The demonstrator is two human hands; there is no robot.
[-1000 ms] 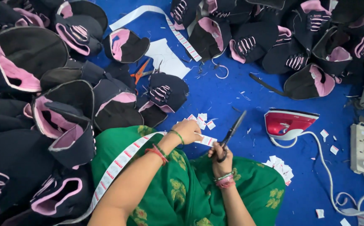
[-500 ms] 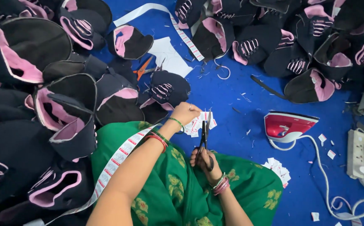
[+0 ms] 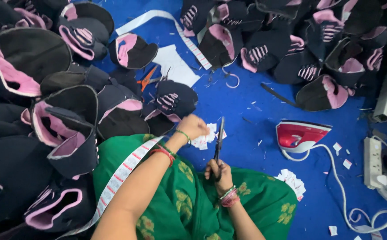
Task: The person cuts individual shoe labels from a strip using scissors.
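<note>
Right hand (image 3: 218, 171) clamps black scissors (image 3: 219, 142), blades pointing to 12 o'clock. Left hand (image 3: 192, 126) pinches small white labels (image 3: 204, 138) beside them. Cut labels lie at 4 o'clock on the blue floor (image 3: 247, 146); uncut label strip (image 3: 118, 178) remains across the lap.

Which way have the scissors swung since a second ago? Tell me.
Yes. The scissors in the right hand swung from leaning right toward the red iron to nearly upright, blades pointing away from the person.
</note>
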